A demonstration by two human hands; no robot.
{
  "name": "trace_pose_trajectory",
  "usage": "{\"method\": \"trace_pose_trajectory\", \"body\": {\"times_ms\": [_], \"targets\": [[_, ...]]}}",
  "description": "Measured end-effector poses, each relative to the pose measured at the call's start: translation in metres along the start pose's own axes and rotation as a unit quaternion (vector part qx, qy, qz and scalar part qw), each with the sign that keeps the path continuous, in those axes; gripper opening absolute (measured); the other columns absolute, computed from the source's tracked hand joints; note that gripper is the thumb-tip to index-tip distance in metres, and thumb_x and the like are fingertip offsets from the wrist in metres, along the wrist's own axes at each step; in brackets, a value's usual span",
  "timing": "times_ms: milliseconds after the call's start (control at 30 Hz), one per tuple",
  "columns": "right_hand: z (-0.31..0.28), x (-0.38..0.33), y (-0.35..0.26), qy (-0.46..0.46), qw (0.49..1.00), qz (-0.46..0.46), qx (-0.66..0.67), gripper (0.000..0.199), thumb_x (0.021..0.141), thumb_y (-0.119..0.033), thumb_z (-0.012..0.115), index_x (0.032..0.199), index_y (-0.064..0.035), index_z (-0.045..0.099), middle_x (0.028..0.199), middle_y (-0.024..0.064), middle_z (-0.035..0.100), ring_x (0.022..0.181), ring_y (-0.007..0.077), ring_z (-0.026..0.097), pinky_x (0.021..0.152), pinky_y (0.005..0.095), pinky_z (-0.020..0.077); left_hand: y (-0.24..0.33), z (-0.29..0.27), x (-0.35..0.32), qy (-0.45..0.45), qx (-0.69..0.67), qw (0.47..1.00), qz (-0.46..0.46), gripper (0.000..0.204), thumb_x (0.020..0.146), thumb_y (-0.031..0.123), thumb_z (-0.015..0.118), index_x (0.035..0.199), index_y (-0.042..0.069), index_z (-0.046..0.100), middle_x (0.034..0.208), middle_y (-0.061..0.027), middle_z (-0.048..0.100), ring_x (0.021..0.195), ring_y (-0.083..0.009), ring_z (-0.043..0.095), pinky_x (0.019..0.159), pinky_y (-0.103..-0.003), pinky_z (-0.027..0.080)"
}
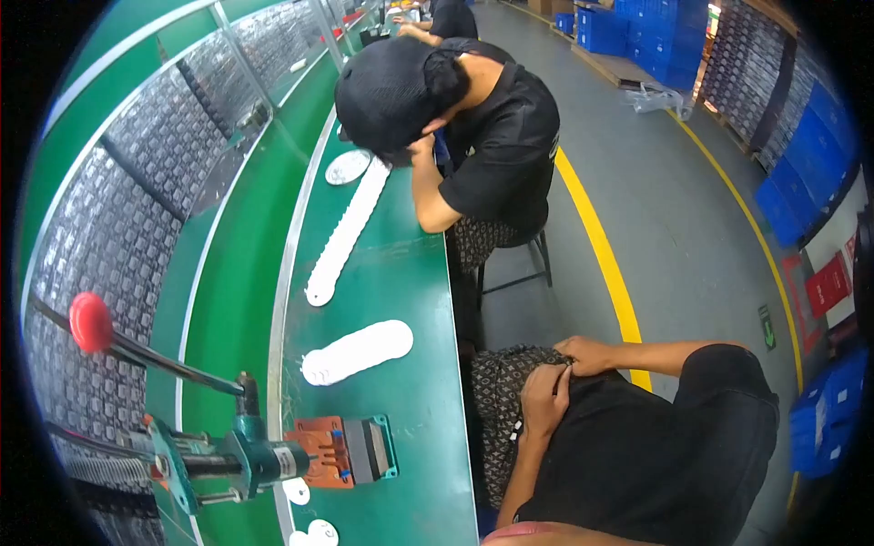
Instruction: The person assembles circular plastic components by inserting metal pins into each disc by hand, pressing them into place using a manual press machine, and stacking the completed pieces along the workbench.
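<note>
Both my hands are at my waist, off the bench, beside patterned cloth [499,387] and my black shirt [637,446]. My right hand [587,355] is closed, its fingers pinching the cloth's edge at the waist. Just below it, my left hand [543,400] has its fingers bent and drawn together against the same spot. Whatever lies between the left fingers is hidden. On the green bench [423,428] are a hand press [259,460] with a red ball-ended lever, an orange-brown fixture block [320,452], and a fanned row of white round pieces [360,352].
A longer overlapping row of white pieces [350,232] runs toward a seated co-worker [501,127] bent over the bench. Loose white discs [322,533] lie near the press. Yellow lines mark the grey floor [674,246]. Blue crates [806,173] stand at the right.
</note>
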State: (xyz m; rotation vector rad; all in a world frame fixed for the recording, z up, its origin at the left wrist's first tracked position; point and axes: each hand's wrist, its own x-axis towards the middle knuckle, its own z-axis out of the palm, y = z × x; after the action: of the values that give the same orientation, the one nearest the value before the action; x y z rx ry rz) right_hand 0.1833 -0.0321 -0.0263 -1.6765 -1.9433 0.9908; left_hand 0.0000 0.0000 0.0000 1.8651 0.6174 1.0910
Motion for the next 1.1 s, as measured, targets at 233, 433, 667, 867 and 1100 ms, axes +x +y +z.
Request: {"method": "trace_pose_trajectory", "body": {"times_ms": [233,433,667,867,1100], "targets": [[0.026,0.014,-0.005,0.076,0.96,0.02,-0.268,0.014,0.073,-0.015,0.061,0.07,-0.0011,0.061,0.081,0.0182,0.064,0.076,0.0387,0.064,0.064,0.0486,0.0481,-0.003,0.012,-0.01,0.042,0.015,0.992,-0.121,0.012,0.088,0.009,0.063,0.081,0.0,0.059,0.074,-0.0127,0.056,0.067,-0.0299,0.057,0.062,-0.038,0.045],[0.002,-0.041,-0.025,-0.034,0.954,0.201,-0.22,0.017,0.079,-0.011,0.054,0.075,0.0017,0.064,0.085,0.0245,0.066,0.081,0.0425,0.064,0.07,0.0508,0.0493,-0.001,0.021,-0.02,-0.031,-0.072,0.981,-0.177,0.014,0.088,0.013,0.066,0.086,0.0,0.06,0.077,-0.0104,0.057,0.062,-0.0207,0.058,0.057,-0.032,0.045],[0.001,-0.023,0.009,-0.04,0.962,0.101,-0.252,0.017,0.077,-0.009,0.055,0.071,0.0044,0.063,0.072,0.0276,0.062,0.074,0.0481,0.061,0.066,0.0528,0.0479,-0.001,0.02,-0.004,0.011,-0.031,0.994,-0.107,0.015,0.087,0.012,0.064,0.084,-0.001,0.057,0.076,-0.0125,0.054,0.068,-0.0294,0.056,0.06,-0.037,0.045],[0.022,-0.042,0.051,0.001,0.984,0.127,-0.123,0.018,0.081,-0.013,0.054,0.074,-0.0002,0.064,0.079,0.0218,0.066,0.077,0.0451,0.061,0.064,0.0506,0.0467,-0.011,0.031,-0.008,-0.04,0.021,0.999,-0.001,0.014,0.087,0.013,0.061,0.083,0.002,0.054,0.078,-0.0136,0.049,0.077,-0.0332,0.052,0.069,-0.042,0.042],[0.021,-0.016,0.079,-0.067,0.986,0.052,-0.144,0.016,0.084,-0.016,0.06,0.089,-0.0033,0.068,0.085,0.0155,0.069,0.083,0.0344,0.067,0.069,0.044,0.0503,-0.042,0.058,-0.007,-0.081,0.002,0.996,-0.036,0.017,0.086,0.016,0.059,0.095,0.002,0.055,0.09,-0.017,0.053,0.09,-0.0382,0.056,0.075,-0.046,0.046]]}}
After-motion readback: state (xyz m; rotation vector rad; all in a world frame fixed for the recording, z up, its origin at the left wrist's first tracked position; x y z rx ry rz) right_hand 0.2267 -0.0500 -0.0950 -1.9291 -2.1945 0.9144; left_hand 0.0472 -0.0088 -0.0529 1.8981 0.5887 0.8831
